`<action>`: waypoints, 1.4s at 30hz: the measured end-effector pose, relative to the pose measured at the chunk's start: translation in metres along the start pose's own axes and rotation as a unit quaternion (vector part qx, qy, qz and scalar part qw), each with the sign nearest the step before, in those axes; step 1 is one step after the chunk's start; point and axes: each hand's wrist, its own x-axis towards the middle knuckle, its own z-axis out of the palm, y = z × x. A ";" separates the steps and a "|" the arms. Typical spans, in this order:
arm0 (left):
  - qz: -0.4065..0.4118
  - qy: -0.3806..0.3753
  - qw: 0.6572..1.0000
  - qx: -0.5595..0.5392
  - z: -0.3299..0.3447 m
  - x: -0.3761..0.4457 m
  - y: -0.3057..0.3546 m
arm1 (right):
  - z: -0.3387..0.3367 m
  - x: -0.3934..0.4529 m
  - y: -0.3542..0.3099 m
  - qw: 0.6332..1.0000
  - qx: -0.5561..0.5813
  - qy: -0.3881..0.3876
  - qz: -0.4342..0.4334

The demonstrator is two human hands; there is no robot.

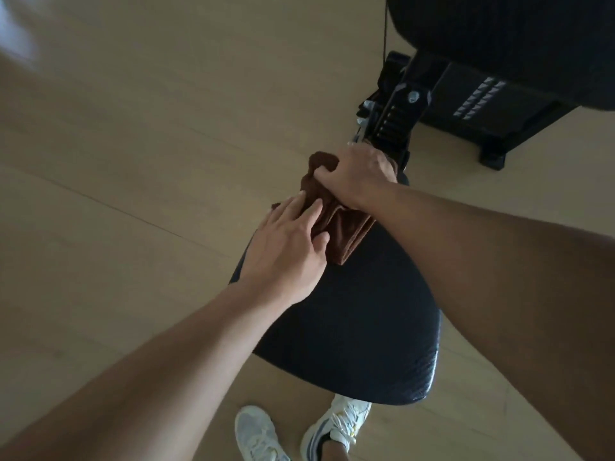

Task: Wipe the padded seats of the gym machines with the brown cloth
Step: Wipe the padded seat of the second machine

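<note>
The right hand is gripping the brown cloth at the narrow far end of the black padded seat; the left hand, fingers straight, is pressing it. Most of this seat probably remains unwiped.

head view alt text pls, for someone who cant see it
A person's two bare hands work a folded brown cloth at the narrow far end of a black padded gym seat: the right hand grips it, the left hand rests flat on its edge. White sneakers and pale wood floor lie below.
</note>
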 end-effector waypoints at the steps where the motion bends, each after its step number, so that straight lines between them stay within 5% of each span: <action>1: 0.008 0.015 1.000 0.002 -0.002 -0.006 -0.004 | 0.000 -0.004 -0.009 1.000 -0.021 -0.008 0.000; 3: 0.003 0.053 0.999 0.011 -0.010 -0.027 -0.016 | 0.001 -0.018 -0.032 0.999 -0.039 -0.035 -0.013; 8: -0.164 0.059 0.982 -0.075 -0.022 -0.092 -0.049 | 0.020 -0.068 -0.110 0.986 0.035 -0.106 -0.123; 14: -0.194 0.080 0.970 -0.124 -0.013 -0.074 -0.039 | 0.018 -0.055 -0.093 0.982 0.022 -0.085 -0.168; 20: -0.048 0.030 0.998 -0.004 -0.014 0.014 -0.001 | -0.002 -0.017 -0.010 0.997 -0.014 0.048 -0.053; 27: 0.070 -0.032 0.988 0.133 0.017 0.031 0.026 | 0.011 -0.043 0.016 0.972 0.126 0.140 0.142; 32: 0.178 -0.083 0.974 0.115 0.015 -0.012 0.029 | 0.009 -0.136 0.023 0.953 0.120 0.099 0.260; 36: 0.180 -0.116 0.972 0.097 0.013 -0.054 0.034 | 0.010 -0.202 0.010 0.951 0.083 0.040 0.295; 42: 0.161 -0.141 0.965 0.150 0.021 -0.026 0.036 | 0.015 -0.143 0.020 0.939 0.154 0.042 0.305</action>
